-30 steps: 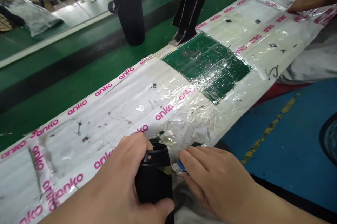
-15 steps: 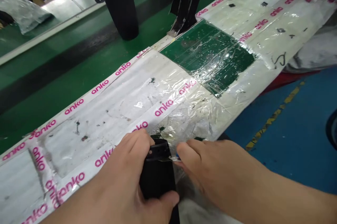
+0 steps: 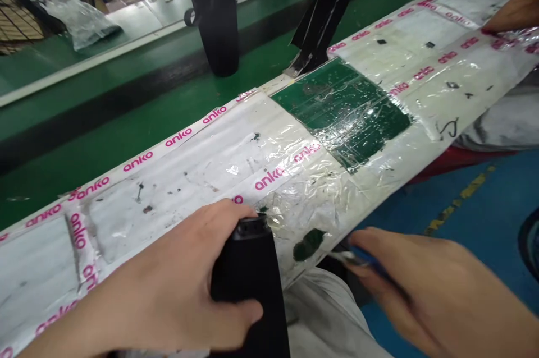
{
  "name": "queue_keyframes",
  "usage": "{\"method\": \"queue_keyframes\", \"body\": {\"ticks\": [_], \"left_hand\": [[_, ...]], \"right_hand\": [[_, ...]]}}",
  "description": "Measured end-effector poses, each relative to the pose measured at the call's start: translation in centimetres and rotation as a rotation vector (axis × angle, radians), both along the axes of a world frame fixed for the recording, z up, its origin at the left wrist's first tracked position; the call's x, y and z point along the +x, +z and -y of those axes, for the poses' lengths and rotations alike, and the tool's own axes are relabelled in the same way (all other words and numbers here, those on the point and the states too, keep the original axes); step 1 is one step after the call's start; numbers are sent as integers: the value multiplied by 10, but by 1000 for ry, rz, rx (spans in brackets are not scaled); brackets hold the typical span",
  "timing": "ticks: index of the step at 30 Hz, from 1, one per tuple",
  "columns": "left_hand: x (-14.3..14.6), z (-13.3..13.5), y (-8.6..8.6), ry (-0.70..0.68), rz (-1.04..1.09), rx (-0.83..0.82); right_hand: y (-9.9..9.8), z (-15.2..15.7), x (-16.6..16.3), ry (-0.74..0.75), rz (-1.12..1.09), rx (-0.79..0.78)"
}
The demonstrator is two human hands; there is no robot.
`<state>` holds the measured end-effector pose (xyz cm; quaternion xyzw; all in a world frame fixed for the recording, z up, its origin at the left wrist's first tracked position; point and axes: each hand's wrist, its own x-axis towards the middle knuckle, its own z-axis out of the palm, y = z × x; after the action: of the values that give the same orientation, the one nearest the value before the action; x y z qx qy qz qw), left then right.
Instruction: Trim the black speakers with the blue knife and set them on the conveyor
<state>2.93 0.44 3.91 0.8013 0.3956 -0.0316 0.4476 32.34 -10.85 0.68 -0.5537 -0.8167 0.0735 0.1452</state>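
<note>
My left hand [image 3: 181, 279] is wrapped round a black tapered housing [image 3: 252, 274] at the table's near edge. Its upper end, with a dark rim and small holes, points away from me. The lower end runs out of the picture. To the right, my right hand [image 3: 425, 285] is closed on a small tool with a blue handle [image 3: 374, 262]. The tool's pale metal tip points left, apart from the housing. Motion blurs it, so its exact kind cannot be made out.
A white table [image 3: 202, 161] with pink-lettered tape runs diagonally, with a green patch [image 3: 345, 111]. Beyond it, a green conveyor [image 3: 138, 105] carries another black housing [image 3: 217, 27] with wires. A black post [image 3: 330, 10] rises between. Another person's hand [image 3: 516, 13] rests at far right.
My right hand has moved right, away from the housing's rim, with the blue-handled tool. My left hand keeps its hold. The view has shifted slightly, showing more of the conveyor.
</note>
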Motion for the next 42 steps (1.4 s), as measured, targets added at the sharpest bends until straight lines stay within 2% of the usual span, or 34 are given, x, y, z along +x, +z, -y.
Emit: {"method": "queue_keyframes", "body": {"ticks": [2, 7, 12, 19, 23, 33, 42], "left_hand": [[-2, -6, -3, 13, 61, -96], [0, -14, -12, 45, 151, -217], [-1, -15, -13, 35, 168, -304], [-4, -18, -15, 62, 141, -397], [-4, -18, -15, 63, 136, -433], [-8, -20, -18, 20, 177, -431], [-4, -25, -22, -79, 303, -328]], "right_hand": [[-6, -7, -20, 95, -11, 54], [-12, -25, -46, 107, 26, 125], [-14, -30, -51, 76, 50, 135], [-18, -31, -51, 109, 42, 46], [-23, -27, -51, 76, 7, 21], [-22, -31, -50, 101, -1, 0], [-33, -34, -56, 48, 22, -41]]}}
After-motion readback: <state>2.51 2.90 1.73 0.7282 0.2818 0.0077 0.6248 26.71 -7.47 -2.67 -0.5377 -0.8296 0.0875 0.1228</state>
